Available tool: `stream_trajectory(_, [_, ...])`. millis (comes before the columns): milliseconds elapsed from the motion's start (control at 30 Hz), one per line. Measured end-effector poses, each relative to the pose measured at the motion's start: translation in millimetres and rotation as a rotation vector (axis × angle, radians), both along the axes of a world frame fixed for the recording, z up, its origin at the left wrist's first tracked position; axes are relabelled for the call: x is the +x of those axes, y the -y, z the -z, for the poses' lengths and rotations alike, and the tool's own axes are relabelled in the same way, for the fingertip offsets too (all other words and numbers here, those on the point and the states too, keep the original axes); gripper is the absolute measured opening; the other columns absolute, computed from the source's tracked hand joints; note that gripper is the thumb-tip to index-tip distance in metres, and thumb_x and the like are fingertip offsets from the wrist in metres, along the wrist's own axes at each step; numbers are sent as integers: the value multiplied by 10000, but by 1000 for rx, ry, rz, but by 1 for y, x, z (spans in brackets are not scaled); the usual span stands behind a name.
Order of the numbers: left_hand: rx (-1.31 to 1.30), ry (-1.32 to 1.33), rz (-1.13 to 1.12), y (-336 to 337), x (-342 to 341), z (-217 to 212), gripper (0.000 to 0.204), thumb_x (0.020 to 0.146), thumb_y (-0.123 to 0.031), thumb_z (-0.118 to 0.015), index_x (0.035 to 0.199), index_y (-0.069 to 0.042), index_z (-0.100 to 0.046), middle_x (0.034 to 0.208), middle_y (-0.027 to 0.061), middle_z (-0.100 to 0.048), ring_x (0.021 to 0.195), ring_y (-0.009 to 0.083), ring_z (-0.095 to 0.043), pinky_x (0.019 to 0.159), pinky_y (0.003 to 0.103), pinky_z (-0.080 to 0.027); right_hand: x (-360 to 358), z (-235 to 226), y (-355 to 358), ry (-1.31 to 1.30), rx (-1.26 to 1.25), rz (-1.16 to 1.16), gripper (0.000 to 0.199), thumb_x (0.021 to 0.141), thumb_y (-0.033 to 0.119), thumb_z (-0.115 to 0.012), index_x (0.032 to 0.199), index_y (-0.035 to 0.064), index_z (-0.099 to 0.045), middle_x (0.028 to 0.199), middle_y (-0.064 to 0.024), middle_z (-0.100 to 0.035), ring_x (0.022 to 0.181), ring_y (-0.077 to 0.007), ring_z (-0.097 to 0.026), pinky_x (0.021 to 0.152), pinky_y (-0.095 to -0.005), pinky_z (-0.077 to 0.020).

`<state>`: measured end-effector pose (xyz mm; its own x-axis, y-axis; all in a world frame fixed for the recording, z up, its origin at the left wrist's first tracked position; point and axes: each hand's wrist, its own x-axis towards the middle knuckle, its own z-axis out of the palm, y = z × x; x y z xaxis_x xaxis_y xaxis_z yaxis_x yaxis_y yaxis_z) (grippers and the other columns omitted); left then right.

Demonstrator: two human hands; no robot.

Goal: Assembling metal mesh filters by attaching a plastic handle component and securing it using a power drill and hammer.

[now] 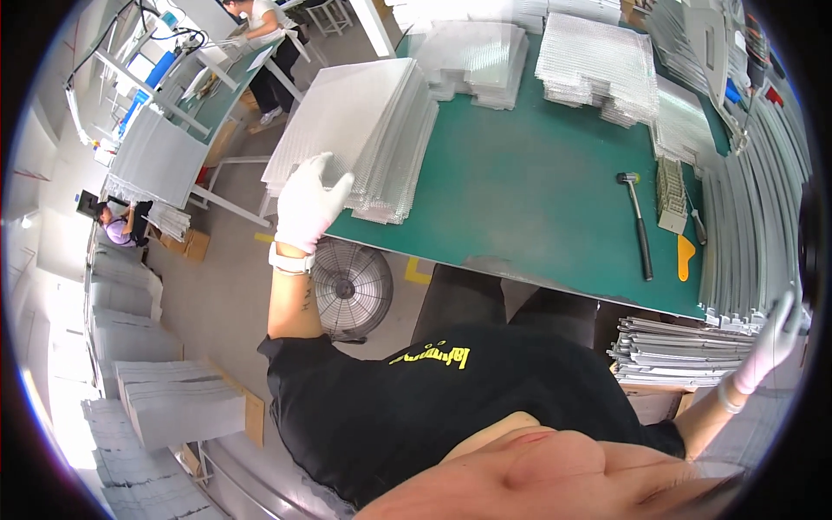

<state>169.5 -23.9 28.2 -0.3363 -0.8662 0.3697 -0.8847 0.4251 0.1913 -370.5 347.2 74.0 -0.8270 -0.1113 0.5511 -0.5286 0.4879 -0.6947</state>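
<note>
My left hand (312, 204), in a white glove, lies on the near left corner of a stack of pale, ribbed translucent sheets (355, 121). Its fingers are spread, with the thumb apart from them. This stack sits at the left end of the green-topped table (520, 182), its sheets slightly fanned. Far out to the right, my gloved right hand (770, 345) has its fingers stretched out beside the near ends of a tall row of grey-white strips or panels (754, 217). Whether its fingertips touch them I cannot tell.
A mallet (641, 230), a yellow scraper (685, 258), a screwdriver (698, 221) and a beige ridged block (671, 195) lie at the table's right. More sheet stacks (598, 65) line the back. A floor fan (347, 289) stands below the left edge. Two people work farther off.
</note>
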Motion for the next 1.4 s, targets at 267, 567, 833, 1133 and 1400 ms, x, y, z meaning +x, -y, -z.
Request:
stream_trajectory(267, [-97, 349, -147, 24, -15, 14, 615, 900, -518, -628, 1280, -35, -650, 1275, 222, -645, 1175, 359, -631, 1006, 433, -502, 70, 130, 26, 354, 82, -570, 320, 993, 94, -564, 1286, 24, -673, 891, 8, -668, 733, -53, -558, 673, -221, -479])
stream_trajectory(567, [-427, -21, 282, 13, -4, -12, 366, 916, -201, -642, 1240, -32, -654, 1225, 164, -661, 1205, 368, -577, 1073, 491, -403, 213, 151, 240, 641, 159, -1707, 438, 1011, 305, -579, 1330, 6, -603, 1156, -155, -689, 1018, -201, -665, 898, -346, -531])
stream_trajectory(833, [-190, 197, 467, 5, 12, 11, 451, 889, -296, -650, 1249, -24, -636, 1280, 172, -618, 1197, 338, -557, 1083, 496, -352, 304, 90, 407, 1634, -222, -1793, 411, 961, 271, -699, 1265, 48, -538, 1157, -157, -654, 968, -245, -666, 846, -363, -574])
stream_trajectory(1133, [81, -384, -3, 137, 87, -11, 635, 940, -387, -664, 1389, 47, -547, 1378, 239, -602, 1302, 321, -575, 1110, 387, -428, 313, 94, 420, -47, 199, -1485, 622, 854, 386, -695, 1385, 83, -582, 1267, -247, -590, 1186, -374, -563, 1057, -519, -422])
stream_trajectory(1400, [414, -166, -87, 219, 94, 8, 808, 934, -486, -615, 1507, 44, -404, 1514, 250, -475, 1441, 326, -430, 1190, 348, -315, 342, 135, 407, -321, 255, -1359, 549, 909, 412, -609, 1388, 145, -594, 1499, -306, -404, 1356, -540, -389, 1141, -608, -293])
